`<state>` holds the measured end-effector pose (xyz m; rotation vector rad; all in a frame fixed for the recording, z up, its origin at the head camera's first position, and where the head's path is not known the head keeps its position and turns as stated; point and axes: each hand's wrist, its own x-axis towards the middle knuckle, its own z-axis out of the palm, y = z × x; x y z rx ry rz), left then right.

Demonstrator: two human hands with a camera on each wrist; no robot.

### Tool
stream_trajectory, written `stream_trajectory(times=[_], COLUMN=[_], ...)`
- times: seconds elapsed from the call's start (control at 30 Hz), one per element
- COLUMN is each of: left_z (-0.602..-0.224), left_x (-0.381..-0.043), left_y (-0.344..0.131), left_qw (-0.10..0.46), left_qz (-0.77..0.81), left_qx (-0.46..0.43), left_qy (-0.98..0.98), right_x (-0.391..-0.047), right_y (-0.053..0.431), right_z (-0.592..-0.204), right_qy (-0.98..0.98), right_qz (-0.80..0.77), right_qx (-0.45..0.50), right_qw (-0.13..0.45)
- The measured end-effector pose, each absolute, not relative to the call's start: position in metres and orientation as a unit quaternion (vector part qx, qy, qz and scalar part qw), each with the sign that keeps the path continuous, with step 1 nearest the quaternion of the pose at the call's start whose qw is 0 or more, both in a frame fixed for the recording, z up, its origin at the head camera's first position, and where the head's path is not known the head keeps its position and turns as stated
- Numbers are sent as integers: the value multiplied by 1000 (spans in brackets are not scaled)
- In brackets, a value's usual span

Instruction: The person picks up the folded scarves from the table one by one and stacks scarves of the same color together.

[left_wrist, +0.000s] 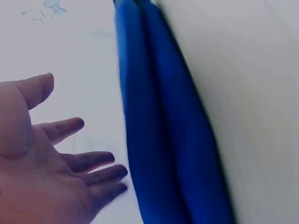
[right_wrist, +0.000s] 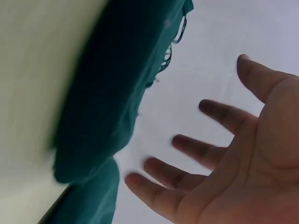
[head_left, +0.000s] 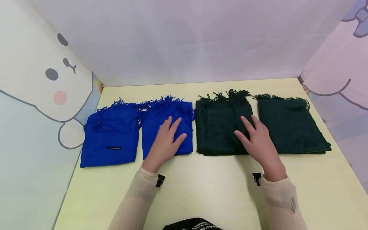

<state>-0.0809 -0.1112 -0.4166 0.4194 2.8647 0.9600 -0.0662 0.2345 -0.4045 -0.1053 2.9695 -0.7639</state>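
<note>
Head view: outer blue scarf [head_left: 112,134], inner blue scarf [head_left: 150,140], inner dark green scarf [head_left: 219,131], outer dark green scarf [head_left: 293,127] lie folded in a row on the worktop [head_left: 218,185], fringes back, apparently grouped by colour; left hand [head_left: 164,142] over inner blue, right hand [head_left: 260,142] near the greens. Left wrist: fingers spread, gripping nothing beside blue folds. Right wrist: same, beside green folds.

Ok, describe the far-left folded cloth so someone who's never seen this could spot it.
On the pale table, follow the row of folded, fringed cloths to its left end. The leftmost blue cloth lies beside a blue neighbour that the left hand partly covers in the head view. Of the four, only the leftmost shows a small black label.
</note>
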Motion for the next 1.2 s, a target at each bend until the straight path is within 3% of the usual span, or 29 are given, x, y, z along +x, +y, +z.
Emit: stream_trajectory(times=[0.23,0.43,0.83,1.2], left_z=[-416,-419,-425,-428], left_x=[-75,-69,-69,-58], left_y=[-84,-63,-45,-39], left_qw=[108,175,171,195], left_qz=[429,396,281,404], left_qx=[124,84,112,73], left_qy=[888,898,938,891], right_x=[-54,-47,-45,-47], right_y=[258,274,272,266], right_z=[-413,-417,-422,-424], right_qy=[966,960,942,886], right_qz=[-244,-244,-263,-416], right_qx=[43,85,115,107], right_qw=[69,111,176,178])
